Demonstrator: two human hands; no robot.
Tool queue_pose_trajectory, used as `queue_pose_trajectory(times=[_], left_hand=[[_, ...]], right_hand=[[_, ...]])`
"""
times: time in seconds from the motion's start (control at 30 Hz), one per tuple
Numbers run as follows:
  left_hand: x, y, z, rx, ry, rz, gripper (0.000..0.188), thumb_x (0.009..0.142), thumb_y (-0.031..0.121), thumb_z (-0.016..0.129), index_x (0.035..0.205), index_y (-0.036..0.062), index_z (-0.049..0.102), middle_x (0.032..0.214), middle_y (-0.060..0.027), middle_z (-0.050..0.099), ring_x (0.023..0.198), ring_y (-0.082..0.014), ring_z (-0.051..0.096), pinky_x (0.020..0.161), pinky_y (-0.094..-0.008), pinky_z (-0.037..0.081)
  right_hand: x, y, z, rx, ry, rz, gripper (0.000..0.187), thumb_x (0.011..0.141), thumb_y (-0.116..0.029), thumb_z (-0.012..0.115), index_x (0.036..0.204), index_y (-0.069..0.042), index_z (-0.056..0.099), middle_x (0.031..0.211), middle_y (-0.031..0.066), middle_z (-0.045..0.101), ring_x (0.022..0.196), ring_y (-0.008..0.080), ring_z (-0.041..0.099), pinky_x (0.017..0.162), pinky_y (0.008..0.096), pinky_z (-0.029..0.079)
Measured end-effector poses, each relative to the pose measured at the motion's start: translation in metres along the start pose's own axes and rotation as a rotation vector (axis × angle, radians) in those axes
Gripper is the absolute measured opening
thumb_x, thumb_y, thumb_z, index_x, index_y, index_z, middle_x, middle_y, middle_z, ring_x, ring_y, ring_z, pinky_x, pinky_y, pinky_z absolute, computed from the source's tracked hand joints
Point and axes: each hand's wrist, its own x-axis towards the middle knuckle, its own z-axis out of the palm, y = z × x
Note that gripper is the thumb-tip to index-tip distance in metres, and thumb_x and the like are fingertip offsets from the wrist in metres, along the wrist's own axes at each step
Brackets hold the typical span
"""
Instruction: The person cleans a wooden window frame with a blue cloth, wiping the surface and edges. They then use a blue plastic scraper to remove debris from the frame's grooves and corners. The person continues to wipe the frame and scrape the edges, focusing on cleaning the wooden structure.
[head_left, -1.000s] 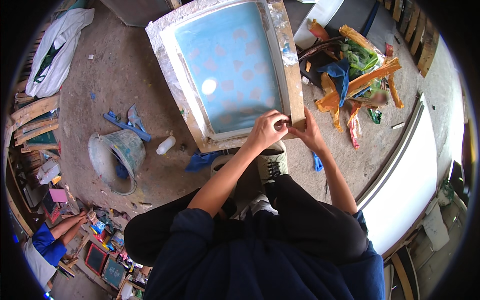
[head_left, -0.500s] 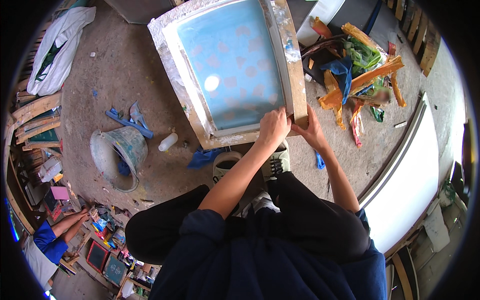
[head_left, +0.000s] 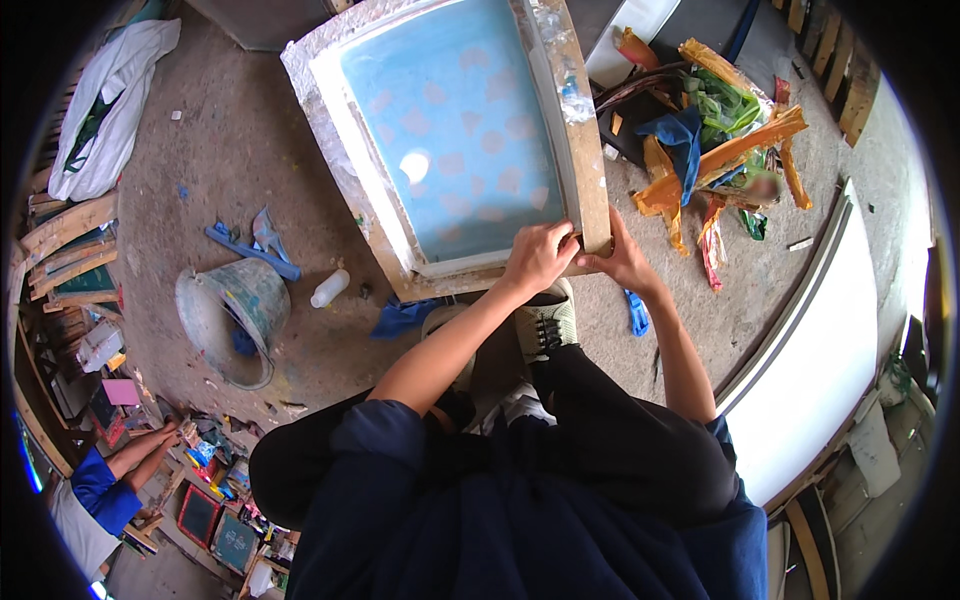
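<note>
A screen-printing frame with wide wooden sides and a taut blue mesh is tilted in front of me. Paler rounded patches mark the mesh, and whitish residue coats much of the frame. At the near right corner, my left hand is closed, its fingers curled and pressed against the inner wood. What its fingertips pinch, if anything, is hidden. My right hand wraps round the same corner from outside, thumb toward the left hand.
A stained bucket lies tipped at left, near a white bottle and a blue strip. Torn orange and green scraps are heaped at right beside a white panel. Another person's legs show lower left.
The view has shifted slightly, so the frame appears a little farther left. My left hand has moved slightly at the corner; the right keeps its hold.
</note>
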Motion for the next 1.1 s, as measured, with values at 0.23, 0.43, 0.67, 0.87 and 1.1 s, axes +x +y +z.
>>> queue_pose_trajectory(times=[0.23,0.43,0.67,0.87,1.1], left_hand=[[0.002,-0.001,-0.006,-0.144,-0.041,-0.079,0.019,0.08,0.016,0.061,0.077,-0.002,0.058,0.057,-0.0183,0.054,0.051,-0.0277,0.056,0.05,-0.0387,0.041],[0.007,-0.005,-0.007,-0.355,0.018,-0.187,0.025,0.083,0.016,0.058,0.068,-0.0025,0.051,0.05,-0.0081,0.04,0.046,-0.0091,0.036,0.045,-0.0299,0.029],[0.01,-0.012,-0.002,-0.771,0.17,-0.343,0.024,0.084,0.015,0.056,0.066,-0.0004,0.048,0.052,0.0007,0.037,0.051,-0.0042,0.032,0.046,-0.0263,0.025],[0.006,-0.004,-0.009,-0.521,0.126,-0.271,0.021,0.086,0.011,0.057,0.068,0.0036,0.049,0.057,0.0026,0.039,0.056,-0.0032,0.038,0.049,-0.0235,0.029],[0.003,-0.013,-0.021,-0.448,0.211,0.095,0.008,0.082,0.0,0.057,0.076,0.0027,0.053,0.101,-0.0058,0.053,0.078,-0.0131,0.059,0.06,-0.0291,0.046]], right_hand=[[0.001,0.006,-0.002,0.122,-0.03,0.0,0.095,0.069,-0.014,0.08,0.142,-0.005,0.02,0.131,0.0147,0.045,0.121,0.0243,0.044,0.099,0.0372,0.039],[0.007,0.011,-0.004,0.068,-0.031,-0.005,0.096,0.068,-0.013,0.08,0.143,-0.006,0.019,0.13,0.0096,0.044,0.119,0.0185,0.041,0.1,0.0357,0.038],[0.006,0.008,-0.004,0.055,-0.028,-0.015,0.096,0.07,-0.014,0.079,0.142,-0.002,0.017,0.132,0.016,0.044,0.12,0.0248,0.045,0.098,0.0375,0.041],[0.006,0.013,-0.004,0.032,-0.004,0.015,0.095,0.07,-0.013,0.078,0.143,-0.004,0.018,0.133,0.016,0.044,0.117,0.0255,0.048,0.097,0.0377,0.042],[0.004,0.001,-0.001,-0.115,0.015,0.074,0.092,0.072,-0.018,0.076,0.142,-0.005,0.018,0.129,0.0195,0.047,0.115,0.0263,0.05,0.095,0.0371,0.042]])
